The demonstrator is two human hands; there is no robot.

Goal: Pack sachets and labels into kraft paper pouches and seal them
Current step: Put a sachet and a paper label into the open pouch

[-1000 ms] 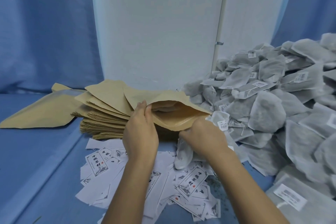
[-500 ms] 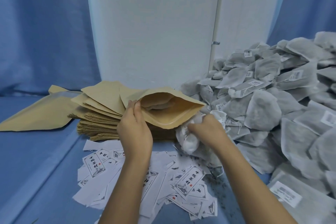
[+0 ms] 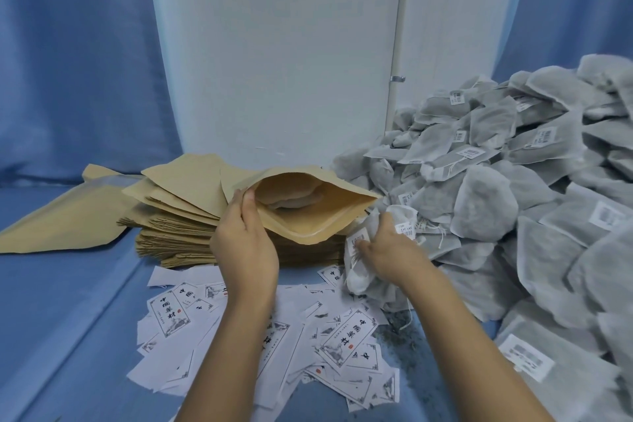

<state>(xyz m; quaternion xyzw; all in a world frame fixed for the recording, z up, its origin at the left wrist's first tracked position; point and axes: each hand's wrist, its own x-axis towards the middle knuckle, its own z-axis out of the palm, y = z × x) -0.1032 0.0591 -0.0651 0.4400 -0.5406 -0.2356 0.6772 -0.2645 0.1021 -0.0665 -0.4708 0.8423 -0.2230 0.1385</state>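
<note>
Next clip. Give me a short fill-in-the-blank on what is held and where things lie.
1. The left grip holds the pouch with its mouth ____.
2. The right grip clutches ____.
3. Labels lie on a ____ surface.
4. The grey pile lies on the person's ____ side.
Answers: open; sachets; blue; right.

blue curtains (image 3: 75, 62), white panel (image 3: 274, 44), blue tabletop (image 3: 61, 301)

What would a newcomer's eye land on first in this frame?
The heap of grey sachets fills the right side. At centre, the left hand holds a kraft pouch open by its rim above a stack of flat pouches, while the right hand grips a sachet beside its mouth. White printed labels lie scattered in front.
</note>
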